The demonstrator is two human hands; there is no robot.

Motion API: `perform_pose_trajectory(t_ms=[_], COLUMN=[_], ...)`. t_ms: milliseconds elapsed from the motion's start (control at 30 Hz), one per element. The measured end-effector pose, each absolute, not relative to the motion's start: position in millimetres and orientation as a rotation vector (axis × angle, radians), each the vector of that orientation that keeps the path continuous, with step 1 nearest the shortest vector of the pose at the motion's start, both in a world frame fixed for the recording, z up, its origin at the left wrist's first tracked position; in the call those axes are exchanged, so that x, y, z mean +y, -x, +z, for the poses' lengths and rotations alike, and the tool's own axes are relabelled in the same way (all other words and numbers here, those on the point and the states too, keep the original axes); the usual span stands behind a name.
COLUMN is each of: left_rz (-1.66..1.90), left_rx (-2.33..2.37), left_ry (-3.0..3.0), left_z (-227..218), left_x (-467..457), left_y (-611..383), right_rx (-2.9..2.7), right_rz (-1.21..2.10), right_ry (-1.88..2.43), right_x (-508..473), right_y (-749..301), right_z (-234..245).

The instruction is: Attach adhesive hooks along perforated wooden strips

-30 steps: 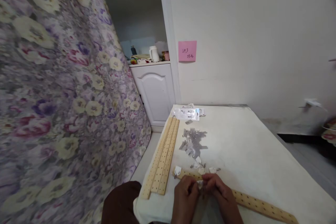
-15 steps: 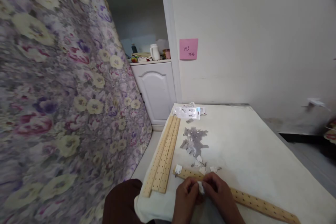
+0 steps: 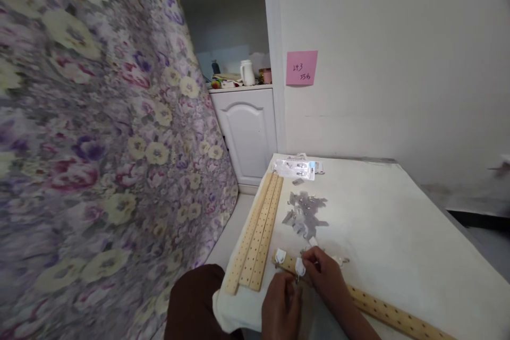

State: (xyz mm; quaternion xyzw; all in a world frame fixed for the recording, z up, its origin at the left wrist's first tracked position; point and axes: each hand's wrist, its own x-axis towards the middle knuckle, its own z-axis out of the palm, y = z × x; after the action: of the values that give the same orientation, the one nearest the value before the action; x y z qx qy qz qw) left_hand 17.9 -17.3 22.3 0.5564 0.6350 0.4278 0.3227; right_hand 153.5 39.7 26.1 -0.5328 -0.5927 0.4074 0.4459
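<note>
A long wooden strip with rows of holes (image 3: 382, 309) lies across the near edge of the white table (image 3: 390, 234). My right hand (image 3: 324, 276) pinches a small white hook piece (image 3: 299, 268) against the strip near its left end. Another white hook piece (image 3: 280, 256) sits on the strip's left tip. My left hand (image 3: 281, 305) is curled beside the right one, at the strip's near side; what it holds is hidden. Just beyond lies a heap of grey metal clips (image 3: 305, 215).
Three more perforated wooden strips (image 3: 258, 234) lie side by side along the table's left edge. A clear plastic packet (image 3: 297, 169) sits at the far corner. A floral cloth (image 3: 99, 143) hangs at left. A white cabinet (image 3: 249, 127) and a pink note (image 3: 302, 68) are behind.
The view has swung slightly left. My right hand moved up and left along the strip with the white hook piece; my left hand dropped a little lower.
</note>
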Motion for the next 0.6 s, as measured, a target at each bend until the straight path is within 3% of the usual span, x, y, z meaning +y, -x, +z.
perform_pose_trajectory(t_ms=[600], left_rz=[0.869], left_rx=[1.811], left_ry=[-1.809], left_z=[11.6], left_x=[-7.7], left_y=[-13.2], right_rx=[-1.637], right_rz=[0.744], right_ry=[1.426], right_x=[41.7], right_y=[-148.1], right_z=[19.8])
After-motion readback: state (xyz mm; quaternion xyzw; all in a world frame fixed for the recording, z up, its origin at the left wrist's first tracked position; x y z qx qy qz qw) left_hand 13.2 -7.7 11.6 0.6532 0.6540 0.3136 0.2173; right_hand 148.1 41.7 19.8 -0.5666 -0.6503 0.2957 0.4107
